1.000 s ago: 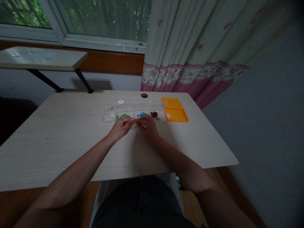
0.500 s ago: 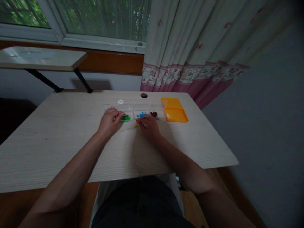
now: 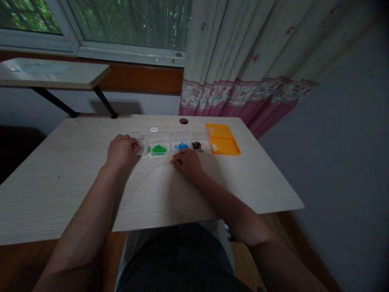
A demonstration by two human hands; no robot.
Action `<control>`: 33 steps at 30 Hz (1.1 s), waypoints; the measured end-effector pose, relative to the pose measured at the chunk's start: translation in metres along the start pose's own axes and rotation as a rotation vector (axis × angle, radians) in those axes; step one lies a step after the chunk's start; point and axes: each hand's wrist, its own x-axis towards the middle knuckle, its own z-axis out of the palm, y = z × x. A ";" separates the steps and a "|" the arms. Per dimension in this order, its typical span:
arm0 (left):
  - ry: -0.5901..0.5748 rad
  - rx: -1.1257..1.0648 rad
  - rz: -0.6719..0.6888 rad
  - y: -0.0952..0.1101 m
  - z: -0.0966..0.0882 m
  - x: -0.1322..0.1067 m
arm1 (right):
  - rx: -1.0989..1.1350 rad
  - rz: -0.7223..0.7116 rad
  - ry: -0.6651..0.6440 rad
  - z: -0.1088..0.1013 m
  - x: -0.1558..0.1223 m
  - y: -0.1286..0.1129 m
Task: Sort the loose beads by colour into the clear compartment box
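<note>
My left hand (image 3: 122,150) is over the left end of a row of clear plastic boxes (image 3: 158,138). Its thumb and fingers are pinched together; what is between them is too small to make out. Small green pieces (image 3: 159,149) lie in the box just right of it. My right hand (image 3: 189,163) is low in front of the boxes, fingertips closed at a small yellow piece (image 3: 173,158) near the table surface. Beyond its knuckles are small blue pieces (image 3: 182,146), and dark brown pieces (image 3: 196,145) sit in the box to their right.
An open orange box (image 3: 226,146) stands at the right end of the row, with small whitish pieces (image 3: 215,147) at its left side. The pale wooden table (image 3: 146,198) has a round cable hole (image 3: 183,121) at the back. A raised shelf (image 3: 54,73) stands back left.
My left hand has moved left, from over the green pieces to the row's left end, uncovering them. My right hand's fingertips have lowered slightly to the yellow piece.
</note>
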 end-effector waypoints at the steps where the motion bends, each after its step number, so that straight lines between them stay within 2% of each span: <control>1: -0.005 0.006 -0.007 0.000 -0.001 0.000 | -0.002 0.000 -0.004 0.000 0.000 -0.001; 9: -0.041 0.099 -0.012 -0.002 0.001 -0.001 | -0.052 -0.012 -0.048 -0.004 0.000 -0.007; 13: 0.047 0.061 -0.013 0.006 -0.004 -0.002 | -0.086 -0.032 -0.049 -0.002 0.000 -0.006; 17: 0.159 -0.009 0.046 0.018 -0.006 -0.003 | -0.107 -0.048 -0.024 -0.002 0.001 -0.004; 20: 0.194 -0.088 0.104 0.028 -0.002 -0.004 | -0.097 -0.055 -0.014 -0.003 0.001 -0.003; 26: 0.144 -0.269 0.252 0.051 0.017 -0.008 | -0.093 -0.076 0.026 0.000 0.000 -0.002; 30: 0.060 -0.324 0.377 0.061 0.033 -0.010 | -0.005 -0.044 0.063 0.003 0.001 0.003; 33: 0.027 -0.351 0.421 0.066 0.039 -0.012 | 0.076 -0.042 0.079 0.003 0.003 0.008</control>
